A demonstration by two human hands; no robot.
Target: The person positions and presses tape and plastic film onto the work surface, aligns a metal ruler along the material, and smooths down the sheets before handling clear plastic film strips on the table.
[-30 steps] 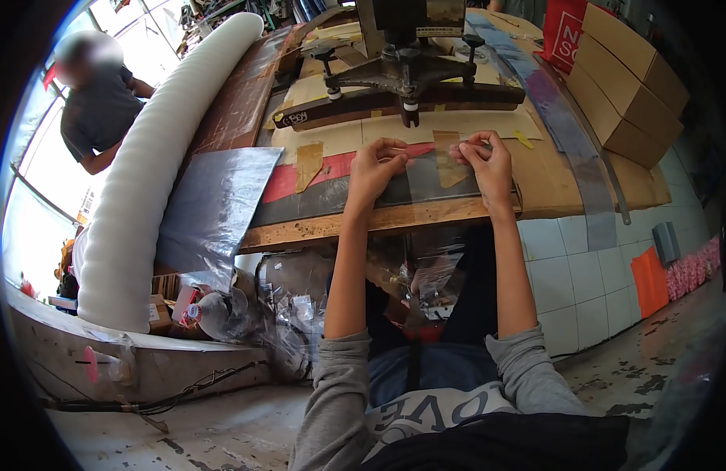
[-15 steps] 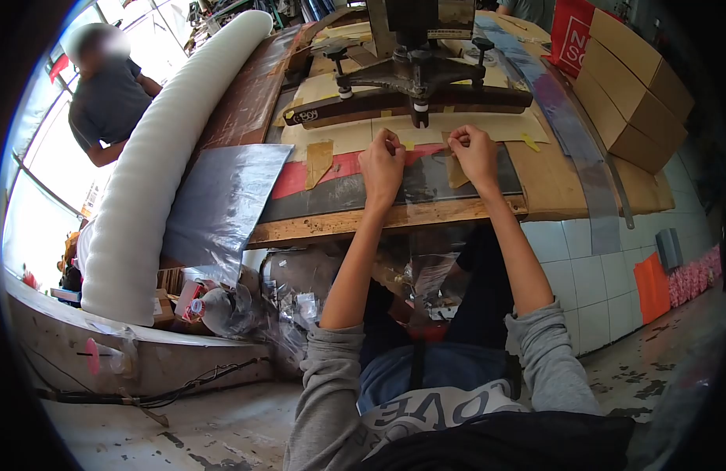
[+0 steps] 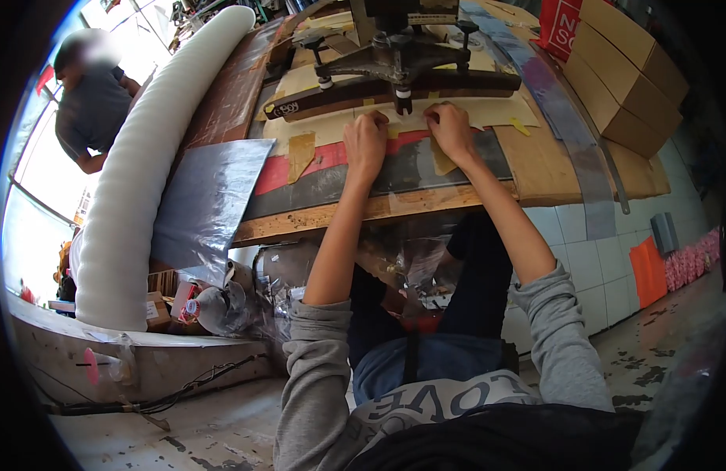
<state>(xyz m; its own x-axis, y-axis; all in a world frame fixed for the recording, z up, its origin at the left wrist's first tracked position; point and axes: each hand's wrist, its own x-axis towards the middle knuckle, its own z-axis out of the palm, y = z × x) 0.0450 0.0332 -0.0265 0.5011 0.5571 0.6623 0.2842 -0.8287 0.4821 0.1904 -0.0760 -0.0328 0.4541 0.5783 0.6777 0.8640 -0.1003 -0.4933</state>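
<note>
My left hand (image 3: 366,143) is pinched closed near the front of the bench, just below a heavy metal press bar (image 3: 406,96). To its right, my right hand (image 3: 451,132) is closed in the same way. Between and below them a clear plastic sheet (image 3: 410,179) shows faintly, and my fingertips appear to grip its far edge. Under the sheet lie pale card, a red strip (image 3: 329,154) and a dark grey board (image 3: 300,193). A strip of brown tape (image 3: 302,155) crosses the red strip left of my hands.
A thick roll of white foam (image 3: 143,180) stands along the left side, with a stack of clear plastic sheets (image 3: 210,196) beside it. Cardboard boxes (image 3: 622,74) and a metal ruler (image 3: 614,177) are on the right. Another person (image 3: 92,110) is beyond the roll.
Both my hands have moved forward, closer to the press bar, with the clear sheet. The camera view has shifted slightly.
</note>
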